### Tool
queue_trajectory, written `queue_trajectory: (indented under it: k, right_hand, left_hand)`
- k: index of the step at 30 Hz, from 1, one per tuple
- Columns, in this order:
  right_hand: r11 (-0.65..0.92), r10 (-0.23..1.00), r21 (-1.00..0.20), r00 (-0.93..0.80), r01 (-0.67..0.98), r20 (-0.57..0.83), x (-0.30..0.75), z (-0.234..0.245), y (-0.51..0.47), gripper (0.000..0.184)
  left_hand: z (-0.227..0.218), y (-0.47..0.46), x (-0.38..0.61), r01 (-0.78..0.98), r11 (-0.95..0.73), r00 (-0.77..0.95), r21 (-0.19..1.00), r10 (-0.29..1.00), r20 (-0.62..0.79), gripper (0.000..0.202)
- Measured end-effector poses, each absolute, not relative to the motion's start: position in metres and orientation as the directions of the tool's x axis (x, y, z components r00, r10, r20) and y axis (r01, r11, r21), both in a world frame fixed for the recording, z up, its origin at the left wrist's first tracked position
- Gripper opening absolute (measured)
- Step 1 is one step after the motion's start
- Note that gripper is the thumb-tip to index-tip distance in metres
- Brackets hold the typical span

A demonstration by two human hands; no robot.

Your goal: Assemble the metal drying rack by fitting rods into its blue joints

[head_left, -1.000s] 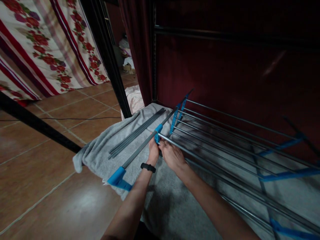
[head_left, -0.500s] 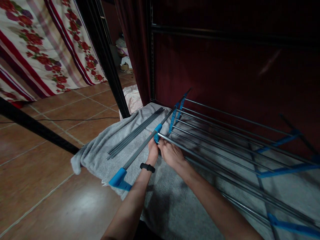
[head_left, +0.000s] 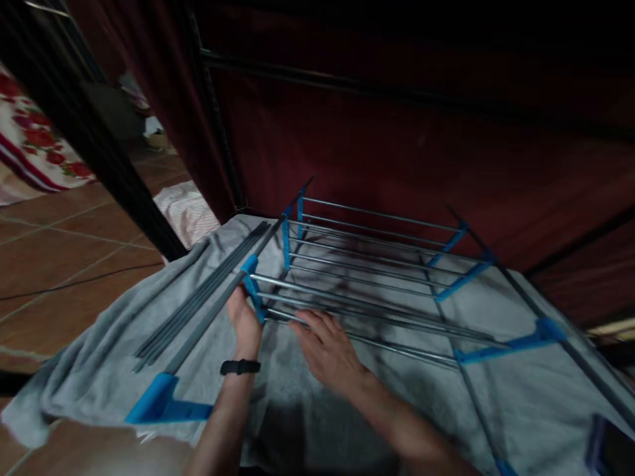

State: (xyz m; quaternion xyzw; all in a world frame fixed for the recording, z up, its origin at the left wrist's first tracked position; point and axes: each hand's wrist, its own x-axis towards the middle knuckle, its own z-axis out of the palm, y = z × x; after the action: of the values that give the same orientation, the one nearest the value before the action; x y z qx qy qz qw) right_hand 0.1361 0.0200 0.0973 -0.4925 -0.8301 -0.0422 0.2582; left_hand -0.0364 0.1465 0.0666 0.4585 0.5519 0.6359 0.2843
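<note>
A rack of thin metal rods (head_left: 362, 271) joined by blue plastic brackets lies on a grey blanket. My left hand (head_left: 245, 325), with a black band at the wrist, is closed on the near left blue bracket (head_left: 254, 291), its fingers partly hidden behind it. My right hand (head_left: 325, 347) reaches over the lower front rods with fingers stretched out, touching or just above them; it grips nothing visible. A long grey tube (head_left: 208, 317) passes through the left brackets and ends in a blue corner foot (head_left: 161, 400). On the right, another blue bracket (head_left: 510, 347) carries the rods' far ends.
Several loose grey tubes (head_left: 203, 297) lie on the grey blanket (head_left: 99, 363) left of the rack. A black metal post (head_left: 99, 145) slants at left, and a dark red curtain (head_left: 397, 152) hangs behind. A dark phone-like object (head_left: 612, 449) rests at the lower right.
The view has turned right, bringing the rack's right end into sight. My right hand has left the left bracket and moved right along the rods, fingers opening out. My left hand stays at the bracket.
</note>
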Motion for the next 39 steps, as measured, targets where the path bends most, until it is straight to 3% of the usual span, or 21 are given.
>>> queue_trajectory:
  k: [2,3,6,8,11,15,17,21,27,39]
  right_hand:
    - [0.400,0.820,-0.270,-0.211,0.876,0.532,0.162,0.086,-0.007,0.038]
    - [0.336,0.820,-0.315,-0.111,0.888,0.561,0.177,0.082,-0.020,0.036]
    - [0.116,0.754,-0.413,0.191,0.903,0.628,0.226,0.079,-0.057,0.032]
    - [-0.054,0.685,-0.427,0.345,0.903,0.642,0.261,0.085,-0.081,0.031]
    - [-0.314,0.571,-0.373,0.487,0.873,0.660,0.310,0.105,-0.112,0.033]
    - [-0.598,0.432,-0.251,0.570,0.761,0.698,0.361,0.139,-0.138,0.040]
    - [-0.691,0.418,-0.221,0.629,0.689,0.655,0.375,0.154,-0.142,0.043]
    - [-0.788,0.496,-0.138,0.751,0.600,0.436,0.384,0.174,-0.140,0.044]
    - [-0.821,0.527,-0.029,0.776,0.571,0.348,0.386,0.181,-0.137,0.046]
    - [-0.826,0.549,0.040,0.785,0.563,0.289,0.390,0.187,-0.132,0.047]
  left_hand:
    - [0.060,0.127,-0.040,0.200,-0.233,-0.521,0.952,0.797,0.304,0.030]
    - [0.056,0.115,-0.041,0.342,-0.248,-0.457,0.906,0.799,0.391,0.028]
    - [0.053,0.081,-0.036,0.656,-0.437,-0.183,0.615,0.698,0.692,0.017]
    - [0.064,0.065,-0.019,0.692,-0.625,0.086,0.362,0.569,0.818,0.016]
    - [0.100,0.056,0.024,0.610,-0.790,0.412,0.065,0.386,0.825,0.026]
    - [0.146,0.069,0.080,0.477,-0.866,0.725,-0.153,0.288,0.626,0.028]
    - [0.155,0.079,0.096,0.454,-0.872,0.801,-0.182,0.310,0.512,0.032]
    - [0.153,0.094,0.103,0.481,-0.867,0.844,-0.130,0.418,0.335,0.029]
    - [0.160,0.094,0.095,0.500,-0.860,0.794,-0.103,0.407,0.451,0.031]
    - [0.160,0.102,0.095,0.465,-0.874,0.812,-0.143,0.356,0.462,0.031]
